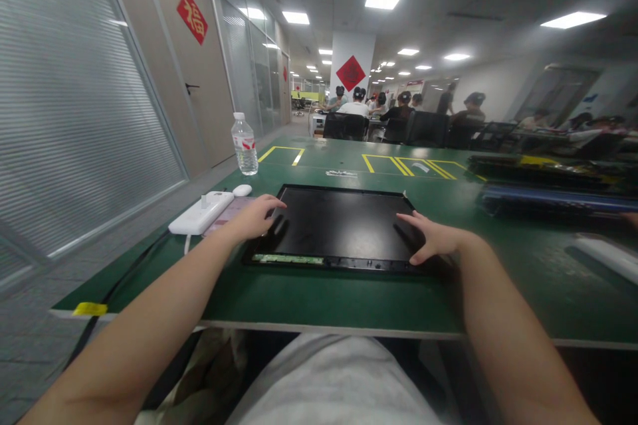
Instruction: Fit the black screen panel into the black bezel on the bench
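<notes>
The right end of the green table [329, 302] runs out of view, and there a long white object [605, 255] is blurred and partly cut off. Behind it, toward the far right, dark flat pieces [538, 169] lie beside a bluish bundle [548, 200]; they are smeared by blur and are probably stacked panels. The right hand's lower fingers are hidden, and so is the underside of the black-framed screen panel [343, 219].

That panel lies flat near the middle of the table's front edge, set in from it, with a green circuit strip [288, 259] along the left part of its near side. The left hand [258, 216] is at the panel's left edge, fingers loosely extended and tips over the frame. The right hand [432, 239] is at the right edge, thumb and forefinger spread wide, the thumb by the near right corner. Neither hand is clenched; whether either grips the frame cannot be told.

By the table's left edge sit a white power strip [202, 212] and a small white oval object [242, 190], with a water bottle [245, 146] farther back. Yellow tape [90, 309] marks the near left corner.
</notes>
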Tool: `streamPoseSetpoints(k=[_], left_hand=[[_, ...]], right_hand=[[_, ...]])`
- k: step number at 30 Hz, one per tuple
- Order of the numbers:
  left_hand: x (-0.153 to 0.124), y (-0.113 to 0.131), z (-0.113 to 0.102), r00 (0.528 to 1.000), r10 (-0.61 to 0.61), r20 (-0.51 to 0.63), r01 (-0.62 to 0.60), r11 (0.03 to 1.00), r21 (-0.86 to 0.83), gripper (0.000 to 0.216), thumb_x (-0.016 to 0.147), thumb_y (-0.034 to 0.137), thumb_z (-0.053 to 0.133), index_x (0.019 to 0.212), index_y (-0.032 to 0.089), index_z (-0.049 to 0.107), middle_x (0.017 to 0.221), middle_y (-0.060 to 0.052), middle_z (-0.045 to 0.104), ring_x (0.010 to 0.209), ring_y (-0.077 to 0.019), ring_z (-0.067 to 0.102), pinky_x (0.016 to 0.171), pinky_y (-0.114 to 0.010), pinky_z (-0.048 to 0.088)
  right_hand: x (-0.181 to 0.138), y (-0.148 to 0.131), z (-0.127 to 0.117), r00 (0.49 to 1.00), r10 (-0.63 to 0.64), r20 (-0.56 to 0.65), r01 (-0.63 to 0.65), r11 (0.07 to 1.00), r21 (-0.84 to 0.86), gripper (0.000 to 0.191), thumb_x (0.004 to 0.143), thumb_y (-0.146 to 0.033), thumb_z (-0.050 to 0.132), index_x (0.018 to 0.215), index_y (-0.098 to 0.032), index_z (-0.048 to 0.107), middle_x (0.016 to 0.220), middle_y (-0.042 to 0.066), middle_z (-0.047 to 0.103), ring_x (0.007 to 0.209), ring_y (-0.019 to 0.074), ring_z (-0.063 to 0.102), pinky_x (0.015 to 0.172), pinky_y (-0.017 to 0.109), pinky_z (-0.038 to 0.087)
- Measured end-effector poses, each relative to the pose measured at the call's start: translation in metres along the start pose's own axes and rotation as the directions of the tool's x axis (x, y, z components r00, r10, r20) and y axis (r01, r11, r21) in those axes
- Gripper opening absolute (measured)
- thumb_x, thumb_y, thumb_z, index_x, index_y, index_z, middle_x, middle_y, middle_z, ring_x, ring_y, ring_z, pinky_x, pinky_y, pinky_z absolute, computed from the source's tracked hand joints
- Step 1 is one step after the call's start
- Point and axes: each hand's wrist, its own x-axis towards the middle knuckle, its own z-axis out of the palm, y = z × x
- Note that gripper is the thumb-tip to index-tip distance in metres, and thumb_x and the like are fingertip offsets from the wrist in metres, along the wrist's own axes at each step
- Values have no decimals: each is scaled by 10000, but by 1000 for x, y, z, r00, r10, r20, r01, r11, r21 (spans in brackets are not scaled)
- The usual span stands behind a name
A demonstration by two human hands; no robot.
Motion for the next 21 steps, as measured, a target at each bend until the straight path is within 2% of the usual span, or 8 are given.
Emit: streamPoseSetpoints(k=[3,6,9,14,17,21], left_hand=[[0,0,-2,998,-61,-21,61,998,-28,570,644,160,520,1168,192,739,1296,-104,660,1198,-293,643,1099,-379,489],[0,0,-2,989,-146,-27,143,985,-93,579,632,139,543,1173,210,735,1300,-95,679,1189,-291,662,1078,-366,508],[0,0,-3,975,-222,2,221,967,-124,591,629,123,559,1186,224,728,1319,-90,690,1167,-298,685,1039,-368,535],[0,1,-4,973,-230,11,231,969,-84,601,629,109,547,1187,229,736,1298,-79,714,1172,-303,686,1037,-365,533],[0,4,-5,975,-222,14,222,975,-13,595,640,100,542,1180,241,749,1272,-66,731,1177,-314,680,1053,-388,521],[0,7,-6,975,-219,34,216,974,61,574,691,95,526,1198,240,752,1275,-50,735,1191,-302,671,1070,-375,499]], right_hand=[[0,4,1,999,-4,-40,5,1000,13,1518,438,-606,930,1678,-307,107,1728,156,-93,1564,449,92,1255,528,182],[2,8,3,996,-22,-82,23,1000,12,1504,440,-586,937,1676,-316,124,1728,164,-71,1555,459,136,1249,540,199],[2,7,3,998,-13,-67,14,1000,13,1494,453,-580,935,1677,-306,124,1726,179,-57,1553,460,144,1242,548,212],[0,2,1,999,14,-33,-14,1000,1,1492,471,-559,931,1681,-255,113,1722,200,-49,1571,426,81,1257,515,173],[2,3,2,1000,-8,-29,8,1000,-5,1480,472,-586,925,1678,-241,141,1722,205,10,1575,414,80,1261,510,160],[12,10,7,991,-5,-136,7,1000,11,1353,543,-658,877,1662,-239,242,1714,188,133,1574,413,107,1258,523,184]])
